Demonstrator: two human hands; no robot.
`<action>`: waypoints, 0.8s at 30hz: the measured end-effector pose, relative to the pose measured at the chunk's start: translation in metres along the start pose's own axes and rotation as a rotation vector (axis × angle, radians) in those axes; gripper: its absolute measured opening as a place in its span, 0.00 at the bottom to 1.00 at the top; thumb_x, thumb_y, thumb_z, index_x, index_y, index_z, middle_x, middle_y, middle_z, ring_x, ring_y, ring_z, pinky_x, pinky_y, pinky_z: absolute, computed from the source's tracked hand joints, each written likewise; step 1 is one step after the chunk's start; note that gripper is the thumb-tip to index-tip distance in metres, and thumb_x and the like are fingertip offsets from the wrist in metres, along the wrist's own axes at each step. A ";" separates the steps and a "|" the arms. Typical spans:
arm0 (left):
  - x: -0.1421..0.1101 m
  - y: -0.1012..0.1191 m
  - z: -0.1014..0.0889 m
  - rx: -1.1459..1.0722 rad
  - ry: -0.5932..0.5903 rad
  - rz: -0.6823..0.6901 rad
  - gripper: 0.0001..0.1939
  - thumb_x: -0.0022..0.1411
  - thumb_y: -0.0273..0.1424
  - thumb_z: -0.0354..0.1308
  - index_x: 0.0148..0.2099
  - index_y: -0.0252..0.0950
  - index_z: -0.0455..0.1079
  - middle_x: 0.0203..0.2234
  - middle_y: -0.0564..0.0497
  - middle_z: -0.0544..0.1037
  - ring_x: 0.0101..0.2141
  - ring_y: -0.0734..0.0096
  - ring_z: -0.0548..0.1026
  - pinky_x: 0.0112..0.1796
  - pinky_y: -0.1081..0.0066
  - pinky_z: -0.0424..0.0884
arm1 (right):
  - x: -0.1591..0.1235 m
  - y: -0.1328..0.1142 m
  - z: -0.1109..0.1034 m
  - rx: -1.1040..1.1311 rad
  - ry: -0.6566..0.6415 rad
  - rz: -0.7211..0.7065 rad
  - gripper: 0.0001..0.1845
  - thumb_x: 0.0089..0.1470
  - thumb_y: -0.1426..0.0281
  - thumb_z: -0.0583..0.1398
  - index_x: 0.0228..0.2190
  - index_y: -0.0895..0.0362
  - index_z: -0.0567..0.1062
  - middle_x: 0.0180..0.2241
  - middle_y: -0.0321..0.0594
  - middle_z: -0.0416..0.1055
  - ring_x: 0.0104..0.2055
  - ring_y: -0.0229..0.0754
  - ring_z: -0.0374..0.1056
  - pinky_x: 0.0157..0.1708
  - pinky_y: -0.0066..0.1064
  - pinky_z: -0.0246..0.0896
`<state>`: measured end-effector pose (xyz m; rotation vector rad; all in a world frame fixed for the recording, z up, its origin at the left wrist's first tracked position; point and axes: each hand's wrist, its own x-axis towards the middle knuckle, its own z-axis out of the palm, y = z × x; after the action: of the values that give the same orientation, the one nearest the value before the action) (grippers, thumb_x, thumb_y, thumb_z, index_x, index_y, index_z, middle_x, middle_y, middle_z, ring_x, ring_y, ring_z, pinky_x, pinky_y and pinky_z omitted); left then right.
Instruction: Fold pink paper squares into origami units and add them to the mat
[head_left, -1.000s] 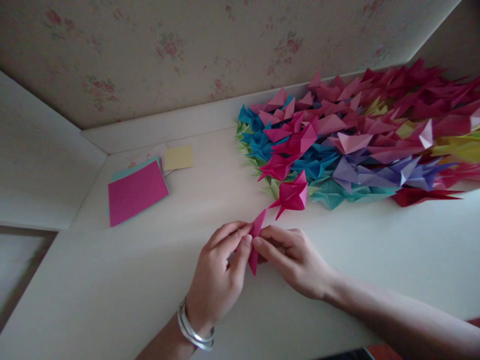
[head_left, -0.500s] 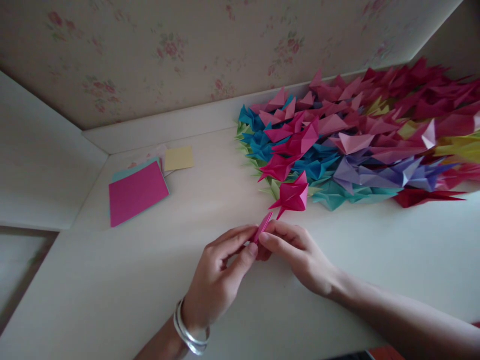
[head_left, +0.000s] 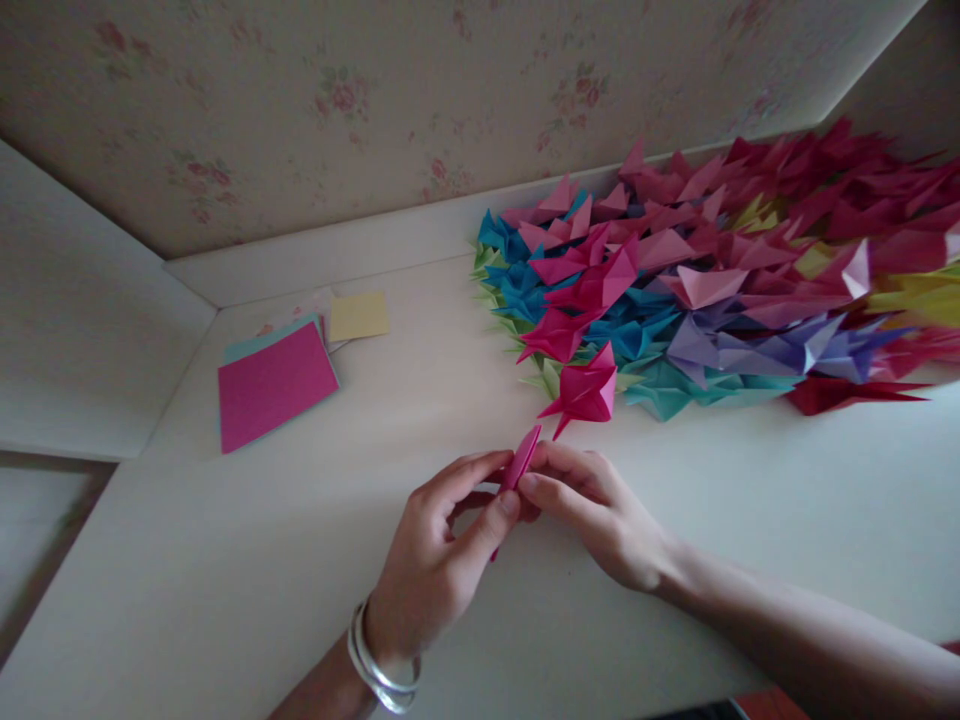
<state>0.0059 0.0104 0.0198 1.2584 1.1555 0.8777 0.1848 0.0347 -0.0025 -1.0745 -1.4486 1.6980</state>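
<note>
A small folded piece of pink origami paper (head_left: pixel 520 460) is pinched between my two hands, above the white tabletop. My left hand (head_left: pixel 457 530), with silver bangles at the wrist, grips it from the left with thumb and fingers. From the right, my right hand (head_left: pixel 592 505) pinches its edge between thumb and forefinger. One thin pink tip shows under my left thumb; the rest of the folded paper's lower part is hidden by the fingers. Just beyond the hands sits a finished pink paper crane (head_left: pixel 589 388).
A large heap of folded paper cranes in many colours (head_left: pixel 705 285) fills the back right, along the wall. At the left lie a stack of pink and blue paper sheets (head_left: pixel 277 388) and a yellow paper square (head_left: pixel 360 316). A dark object (head_left: pixel 705 710) shows at the bottom edge.
The folded pink paper has turned slightly in my fingers, and its lower tip now shows beneath my left thumb. Both hands stay almost in place.
</note>
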 end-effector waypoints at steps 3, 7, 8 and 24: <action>0.000 -0.003 -0.001 -0.014 0.018 -0.043 0.15 0.66 0.34 0.59 0.54 0.41 0.75 0.47 0.46 0.81 0.43 0.61 0.80 0.41 0.68 0.77 | 0.000 -0.001 -0.001 -0.009 -0.004 -0.006 0.11 0.61 0.65 0.56 0.32 0.58 0.74 0.29 0.37 0.73 0.32 0.40 0.68 0.32 0.29 0.61; -0.002 -0.005 0.001 0.057 0.051 -0.042 0.13 0.68 0.35 0.57 0.53 0.41 0.74 0.46 0.47 0.81 0.44 0.61 0.80 0.43 0.68 0.77 | 0.000 -0.003 0.000 -0.029 -0.009 -0.024 0.09 0.59 0.69 0.54 0.30 0.57 0.73 0.28 0.36 0.72 0.31 0.40 0.67 0.31 0.29 0.61; -0.002 -0.006 0.002 0.106 0.063 -0.020 0.13 0.68 0.34 0.56 0.54 0.42 0.73 0.47 0.47 0.80 0.45 0.61 0.80 0.45 0.67 0.77 | 0.000 -0.003 0.000 -0.035 -0.005 -0.031 0.09 0.58 0.70 0.54 0.30 0.57 0.73 0.28 0.36 0.72 0.31 0.40 0.67 0.31 0.29 0.61; -0.003 -0.014 0.006 0.681 0.138 0.430 0.23 0.63 0.23 0.59 0.60 0.37 0.65 0.53 0.42 0.73 0.54 0.59 0.71 0.57 0.61 0.68 | -0.001 0.009 0.005 -0.196 0.170 -0.047 0.04 0.58 0.74 0.56 0.33 0.54 0.71 0.26 0.35 0.72 0.30 0.40 0.68 0.30 0.28 0.62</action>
<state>0.0094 0.0037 0.0059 2.0843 1.3784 0.9219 0.1806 0.0300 -0.0106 -1.2472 -1.5400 1.4171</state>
